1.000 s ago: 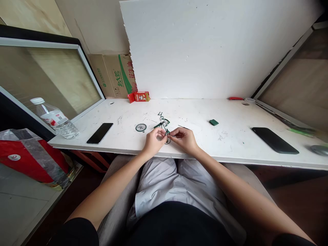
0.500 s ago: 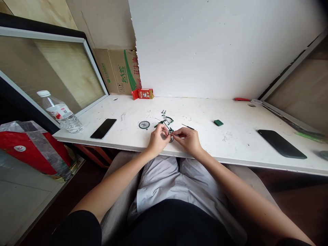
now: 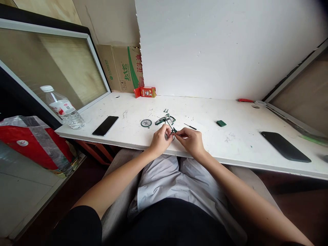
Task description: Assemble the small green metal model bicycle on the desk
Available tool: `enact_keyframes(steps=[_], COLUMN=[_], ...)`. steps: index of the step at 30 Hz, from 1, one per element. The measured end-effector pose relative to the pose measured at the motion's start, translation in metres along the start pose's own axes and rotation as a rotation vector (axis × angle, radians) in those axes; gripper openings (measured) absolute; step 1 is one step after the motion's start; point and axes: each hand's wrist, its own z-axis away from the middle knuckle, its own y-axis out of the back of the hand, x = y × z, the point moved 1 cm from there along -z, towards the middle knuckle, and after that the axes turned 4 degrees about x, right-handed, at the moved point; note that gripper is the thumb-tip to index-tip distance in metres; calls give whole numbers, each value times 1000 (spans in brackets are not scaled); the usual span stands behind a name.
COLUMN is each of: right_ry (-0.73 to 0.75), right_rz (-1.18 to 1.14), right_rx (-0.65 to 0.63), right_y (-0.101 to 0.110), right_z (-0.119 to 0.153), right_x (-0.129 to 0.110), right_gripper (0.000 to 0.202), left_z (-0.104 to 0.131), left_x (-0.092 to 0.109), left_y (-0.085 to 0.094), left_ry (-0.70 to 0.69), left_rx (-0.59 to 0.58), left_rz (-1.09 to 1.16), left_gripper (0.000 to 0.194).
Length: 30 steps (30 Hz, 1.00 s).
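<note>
Pinched between my two hands is a thin, dark model bicycle frame (image 3: 168,122), held close to the table's front edge. My left hand (image 3: 161,139) grips it with thumb and fingers closed. The fingertips of my right hand (image 3: 192,139) press together at its near end; any tiny part between them is hidden. Just beyond the hands lie a second small spoked wheel (image 3: 160,120) and green-and-silver bicycle parts (image 3: 172,118). A loose spoked wheel (image 3: 146,123) lies flat to the left. To the right rests a small screwdriver (image 3: 191,126).
A green block-like piece (image 3: 221,123) sits right of the hands on the white table (image 3: 210,143). Phones lie at left (image 3: 105,125) and right (image 3: 285,147). A water bottle (image 3: 65,107) stands at the left edge, a red packet (image 3: 148,92) at the back.
The camera view has shifted slightly. The frame has turned a little in my fingers, and more of the spoked wheel behind it shows. Both hands keep their pinch.
</note>
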Motion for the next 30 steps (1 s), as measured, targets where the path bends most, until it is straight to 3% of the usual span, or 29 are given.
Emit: enact_keyframes(steps=[21,24,30], right_ry=[27,121,447], right_rz=[31,106,320], right_rx=[67,67,77], right_y=[-5,-7,-4], right_z=[5,9,10], right_x=[-1,3,13], right_gripper=[18,12,17], left_z=[3,4,4], left_x=[-6,-6,-8], left_y=[-2,-3,-4], left_ry=[-125,-155,-156], left_rx=[41,52,56], left_rz=[-32,-53,-36], left_gripper=[26,26,26])
